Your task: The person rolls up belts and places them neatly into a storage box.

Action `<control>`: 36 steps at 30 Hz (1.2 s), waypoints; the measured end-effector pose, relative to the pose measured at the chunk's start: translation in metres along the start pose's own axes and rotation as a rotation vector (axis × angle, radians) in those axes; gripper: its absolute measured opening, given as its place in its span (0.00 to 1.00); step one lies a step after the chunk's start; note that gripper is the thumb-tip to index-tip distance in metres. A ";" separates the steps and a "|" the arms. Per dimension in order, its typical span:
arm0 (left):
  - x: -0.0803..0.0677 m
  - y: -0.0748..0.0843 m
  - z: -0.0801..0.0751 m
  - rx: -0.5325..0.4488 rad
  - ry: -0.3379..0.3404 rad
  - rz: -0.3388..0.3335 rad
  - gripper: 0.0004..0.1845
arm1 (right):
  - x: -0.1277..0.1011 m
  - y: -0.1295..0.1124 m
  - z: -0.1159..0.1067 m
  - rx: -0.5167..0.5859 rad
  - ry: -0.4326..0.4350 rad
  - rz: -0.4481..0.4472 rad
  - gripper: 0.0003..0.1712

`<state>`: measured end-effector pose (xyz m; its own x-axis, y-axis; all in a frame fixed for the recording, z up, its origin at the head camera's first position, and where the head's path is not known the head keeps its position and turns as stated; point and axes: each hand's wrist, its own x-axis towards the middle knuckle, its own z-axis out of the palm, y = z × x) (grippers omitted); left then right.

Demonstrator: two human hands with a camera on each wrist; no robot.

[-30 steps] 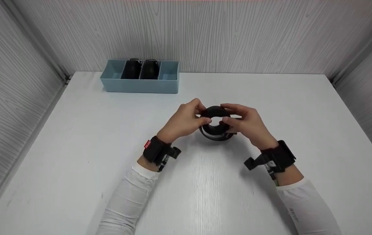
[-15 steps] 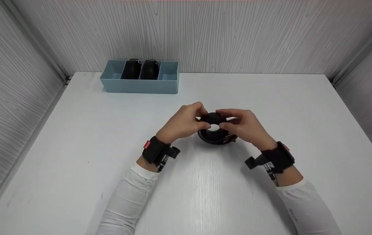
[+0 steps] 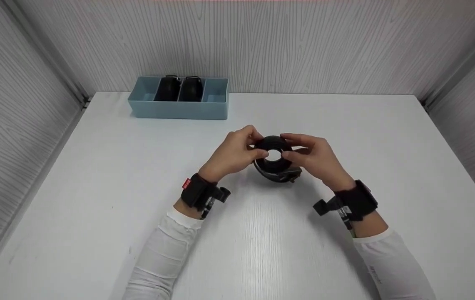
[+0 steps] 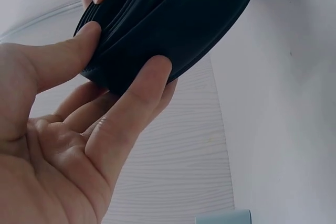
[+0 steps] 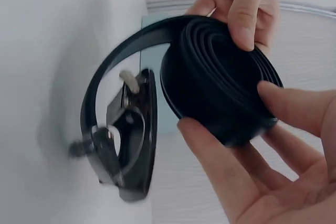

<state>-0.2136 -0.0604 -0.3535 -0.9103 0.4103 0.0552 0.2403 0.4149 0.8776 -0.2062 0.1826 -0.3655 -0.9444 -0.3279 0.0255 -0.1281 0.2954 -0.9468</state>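
Observation:
A black belt rolled into a coil is held between both hands just above the white table. My left hand pinches the coil's left side with thumb and fingers. My right hand pinches the right side. The loose outer end with its metal buckle hangs from the coil, towards the table.
A light blue divided tray stands at the back left of the table with two rolled black belts in its middle compartments. Grey panel walls close in the table on three sides.
The coil dropped towards the table half a second ago and is now lifted again, with the hands back around it. The buckle end swings at the coil's lower right.

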 end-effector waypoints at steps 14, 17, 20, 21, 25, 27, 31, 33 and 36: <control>0.000 -0.002 0.001 -0.023 -0.003 0.027 0.15 | 0.000 0.002 0.000 0.029 -0.044 0.017 0.31; 0.001 -0.002 0.000 -0.106 0.027 0.015 0.17 | 0.000 0.003 -0.001 0.133 -0.010 0.040 0.31; 0.001 -0.002 0.000 -0.146 0.037 0.004 0.16 | 0.001 0.004 -0.002 0.184 0.004 0.045 0.31; 0.001 -0.002 -0.001 -0.145 0.038 0.003 0.16 | 0.001 0.004 -0.002 0.186 0.004 0.045 0.31; 0.001 -0.002 -0.001 -0.104 0.021 0.002 0.14 | 0.001 0.004 -0.001 0.142 -0.020 0.033 0.30; 0.001 -0.001 -0.002 -0.071 -0.002 0.003 0.13 | 0.000 0.003 -0.001 0.101 -0.037 0.024 0.30; 0.000 0.000 -0.003 -0.032 -0.044 0.003 0.13 | -0.001 0.002 0.000 0.044 -0.066 0.008 0.28; 0.000 -0.001 -0.003 -0.031 -0.049 -0.001 0.13 | -0.001 0.002 0.000 0.045 -0.064 0.013 0.28; 0.000 -0.002 -0.002 -0.055 -0.034 -0.016 0.15 | 0.000 0.002 0.000 0.085 -0.039 0.031 0.28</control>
<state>-0.2150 -0.0628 -0.3540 -0.9017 0.4316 0.0253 0.2059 0.3773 0.9029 -0.2062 0.1832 -0.3680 -0.9349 -0.3546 -0.0148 -0.0716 0.2293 -0.9707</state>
